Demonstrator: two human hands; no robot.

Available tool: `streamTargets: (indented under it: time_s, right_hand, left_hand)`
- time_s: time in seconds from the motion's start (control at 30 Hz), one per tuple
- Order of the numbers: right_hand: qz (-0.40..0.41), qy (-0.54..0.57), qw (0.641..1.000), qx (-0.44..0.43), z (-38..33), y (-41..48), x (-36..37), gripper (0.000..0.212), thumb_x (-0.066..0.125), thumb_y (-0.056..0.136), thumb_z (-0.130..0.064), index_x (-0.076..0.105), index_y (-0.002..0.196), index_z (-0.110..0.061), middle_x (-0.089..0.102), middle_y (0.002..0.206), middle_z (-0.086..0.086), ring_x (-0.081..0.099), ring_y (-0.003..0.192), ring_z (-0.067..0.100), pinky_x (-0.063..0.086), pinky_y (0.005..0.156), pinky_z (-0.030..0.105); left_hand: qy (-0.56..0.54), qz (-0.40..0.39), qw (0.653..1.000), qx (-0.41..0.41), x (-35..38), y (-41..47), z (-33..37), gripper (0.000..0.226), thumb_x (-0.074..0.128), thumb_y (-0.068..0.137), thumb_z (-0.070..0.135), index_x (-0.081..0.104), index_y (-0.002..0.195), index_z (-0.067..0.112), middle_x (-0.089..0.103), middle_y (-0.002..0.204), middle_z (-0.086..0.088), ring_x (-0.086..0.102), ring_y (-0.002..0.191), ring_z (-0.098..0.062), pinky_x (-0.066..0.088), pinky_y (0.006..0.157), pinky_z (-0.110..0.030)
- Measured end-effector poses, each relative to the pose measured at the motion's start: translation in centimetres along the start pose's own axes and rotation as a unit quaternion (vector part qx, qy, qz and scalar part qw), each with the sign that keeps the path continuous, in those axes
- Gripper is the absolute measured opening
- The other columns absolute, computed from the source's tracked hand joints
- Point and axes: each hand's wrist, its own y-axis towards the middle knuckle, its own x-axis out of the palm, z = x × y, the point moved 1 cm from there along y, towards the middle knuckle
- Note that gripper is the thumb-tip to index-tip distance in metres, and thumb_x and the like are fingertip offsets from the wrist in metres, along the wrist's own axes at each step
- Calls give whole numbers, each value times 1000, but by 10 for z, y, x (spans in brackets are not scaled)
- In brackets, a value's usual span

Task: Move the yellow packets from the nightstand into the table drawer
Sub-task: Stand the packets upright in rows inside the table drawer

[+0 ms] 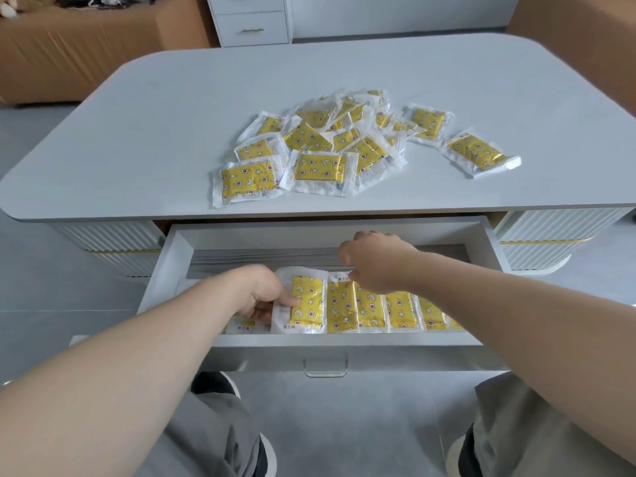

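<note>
Yellow packets lie side by side in the open drawer, more in a heap on the surface. Left grip pinches one packet, likely to extend the row; right grip touches the row, closed or not I cannot tell.

The forearms were left bare. Below the drawer, the legs were covered in plain grey cloth, creased at the knees. Dark shoes with pale soles were worn, seen beside that cloth below the drawer.
</note>
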Motion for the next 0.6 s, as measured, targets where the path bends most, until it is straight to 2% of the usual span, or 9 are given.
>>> streamTargets:
  time_s: [0.07, 0.13, 0.2, 0.3, 0.37, 0.43, 0.53, 0.6]
  right_hand:
    - [8, -15, 1000, -9, 2, -4, -5, 31, 51, 98, -18, 55, 128, -24, 54, 121, 3, 55, 110, 26, 43, 92, 38]
    - [16, -21, 1000, -17, 3, -6, -9, 30, 51, 99, -18, 55, 127, -24, 54, 120, 2, 55, 110, 25, 41, 91, 37]
    - [20, -22, 999, -22, 2, -8, -12, 28, 52, 98, -18, 55, 125, -24, 54, 118, 2, 56, 108, 26, 43, 91, 37]
    - [24, -21, 999, -27, 0, -11, -18, 25, 52, 98, -17, 57, 121, -23, 55, 115, 1, 57, 103, 25, 51, 89, 39]
    - [32, -17, 999, -29, 0, -13, -24, 22, 50, 98, -18, 58, 118, -23, 56, 112, 1, 59, 99, 25, 55, 84, 41]
    - [45, -11, 999, -29, 1, -14, -30, 20, 48, 99, -20, 60, 114, -22, 58, 109, 1, 62, 94, 25, 58, 80, 42]
    - [84, 17, 996, -16, 4, -15, -41, 19, 48, 99, -30, 64, 106, -22, 64, 102, -1, 64, 89, 22, 59, 77, 41]
    - [120, 60, 991, -1, 9, -17, -51, 23, 52, 98, -41, 65, 101, -23, 63, 94, -4, 62, 86, 20, 57, 74, 37]
  left_hand:
    - [69, 48, 996, 9, 5, 4, -1, 34, 86, 78, 15, 66, 104, 4, 69, 86, -10, 59, 68, -21, 51, 59, -29]
    - [175, 103, 979, 18, 8, 3, 1, 36, 86, 79, 32, 67, 93, 5, 68, 70, -3, 54, 51, -15, 46, 55, -23]
    - [293, 115, 949, 23, 11, -4, 5, 41, 78, 81, 51, 68, 78, 11, 71, 58, 5, 57, 45, -8, 48, 56, -20]
    - [416, 136, 898, 29, 14, -16, 15, 50, 71, 79, 66, 68, 75, 16, 72, 66, 9, 65, 63, -11, 53, 69, -24]
    - [488, 177, 854, 47, 17, -26, 25, 54, 69, 78, 69, 64, 88, 16, 65, 79, 8, 65, 81, -17, 51, 70, -27]
    - [536, 190, 820, 62, 23, -34, 37, 53, 68, 80, 66, 64, 101, 17, 60, 84, 7, 62, 87, -20, 48, 70, -29]
    - [551, 188, 811, 54, 31, -47, 62, 43, 69, 85, 57, 58, 97, 17, 58, 86, 7, 62, 85, -20, 48, 68, -30]
    - [531, 217, 816, 76, 32, -58, 80, 34, 69, 86, 48, 58, 92, 16, 59, 86, 5, 61, 77, -16, 45, 60, -27]
